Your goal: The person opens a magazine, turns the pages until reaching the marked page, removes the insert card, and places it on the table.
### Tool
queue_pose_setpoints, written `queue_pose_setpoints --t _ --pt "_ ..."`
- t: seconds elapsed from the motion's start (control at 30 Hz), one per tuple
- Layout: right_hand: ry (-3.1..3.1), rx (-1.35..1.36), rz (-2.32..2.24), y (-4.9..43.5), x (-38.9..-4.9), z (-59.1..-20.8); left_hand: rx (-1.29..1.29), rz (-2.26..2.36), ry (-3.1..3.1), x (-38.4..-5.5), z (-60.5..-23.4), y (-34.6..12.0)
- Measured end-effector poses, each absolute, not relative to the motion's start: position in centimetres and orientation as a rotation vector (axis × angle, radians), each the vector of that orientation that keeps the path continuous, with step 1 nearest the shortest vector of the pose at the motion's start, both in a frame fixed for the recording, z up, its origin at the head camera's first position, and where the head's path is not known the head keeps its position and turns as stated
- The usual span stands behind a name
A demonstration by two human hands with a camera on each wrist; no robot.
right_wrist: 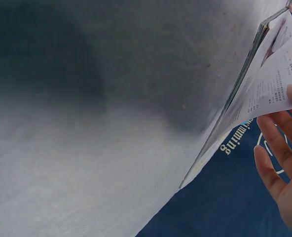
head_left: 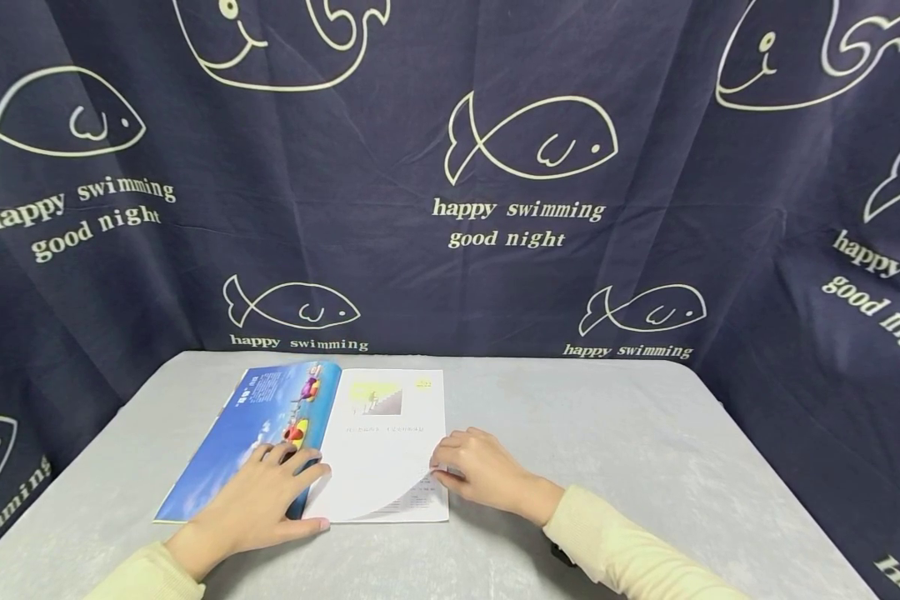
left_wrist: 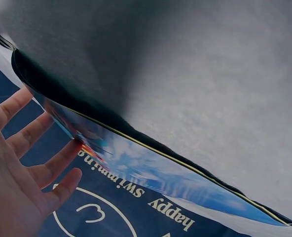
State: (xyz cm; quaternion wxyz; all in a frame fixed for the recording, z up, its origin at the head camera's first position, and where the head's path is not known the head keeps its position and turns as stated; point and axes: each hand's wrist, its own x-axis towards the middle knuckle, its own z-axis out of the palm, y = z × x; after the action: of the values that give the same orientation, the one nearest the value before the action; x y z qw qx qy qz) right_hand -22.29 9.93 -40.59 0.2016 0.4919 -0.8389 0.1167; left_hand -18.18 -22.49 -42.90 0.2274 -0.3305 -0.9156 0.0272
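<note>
An open book lies on the table, its left side a glossy blue page (head_left: 228, 450) with colourful figures, its right side a white page (head_left: 375, 475) with a small picture and a line of text. My left hand (head_left: 258, 496) rests with spread fingers on the blue page by the spine, thumb reaching to the white page's lower edge. The right hand (head_left: 491, 475) pinches the white page's right edge between thumb and fingers. That page's lower corner is lifted, showing printed text beneath. In the right wrist view, the raised sheet (right_wrist: 269, 91) curves up from the book, with a QR code on it.
The book sits on the left half of a grey table (head_left: 607, 433). Behind and at both sides hangs a dark blue curtain (head_left: 420, 292) with fish outlines and lettering. A small black object (head_left: 562, 554) shows under the right sleeve.
</note>
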Motion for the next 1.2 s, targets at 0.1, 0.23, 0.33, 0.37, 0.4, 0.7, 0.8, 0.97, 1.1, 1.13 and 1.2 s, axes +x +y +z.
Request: queue_pose_setpoints --t 0.1,0.23,0.33,0.37,0.4,0.7,0.8,0.97,1.1,1.13,1.2 --pt "-2.35 1.352 0.332 9.9 -22.32 -40.54 -0.907 0.073 -2.52 -18.2 -42.95 -22.43" --pt "-2.369 1.324 0.341 9.83 -22.27 -40.41 -0.895 0.082 -2.537 -18.23 -42.98 -22.32" --pt "-2.372 1.311 0.345 9.8 -22.24 -40.37 -0.893 0.087 -2.535 -18.2 -42.99 -22.27" --pt "-2.37 1.308 0.348 9.79 -22.24 -40.36 -0.895 0.085 -2.532 -18.19 -42.98 -22.26" --pt "-2.367 1.305 0.35 9.78 -22.25 -40.37 -0.897 0.082 -2.529 -18.18 -42.98 -22.25" --pt "-2.354 1.289 0.365 9.73 -22.25 -40.36 -0.9 0.069 -2.525 -18.26 -42.98 -22.22" --pt "-2.362 1.284 0.363 9.74 -22.21 -40.33 -0.902 0.063 -2.532 -18.3 -42.98 -22.21" --pt "-2.378 1.273 0.38 9.84 -22.01 -40.16 -0.908 0.056 -2.544 -18.31 -42.93 -22.25" --pt "-2.401 1.255 0.396 9.99 -21.9 -40.07 -0.909 0.052 -2.549 -18.32 -42.81 -22.27" --pt "-2.407 1.249 0.394 10.03 -21.92 -40.09 -0.91 0.051 -2.548 -18.32 -42.78 -22.28" --pt "-2.421 1.237 0.391 10.11 -21.98 -40.15 -0.915 0.054 -2.545 -18.35 -42.74 -22.31"
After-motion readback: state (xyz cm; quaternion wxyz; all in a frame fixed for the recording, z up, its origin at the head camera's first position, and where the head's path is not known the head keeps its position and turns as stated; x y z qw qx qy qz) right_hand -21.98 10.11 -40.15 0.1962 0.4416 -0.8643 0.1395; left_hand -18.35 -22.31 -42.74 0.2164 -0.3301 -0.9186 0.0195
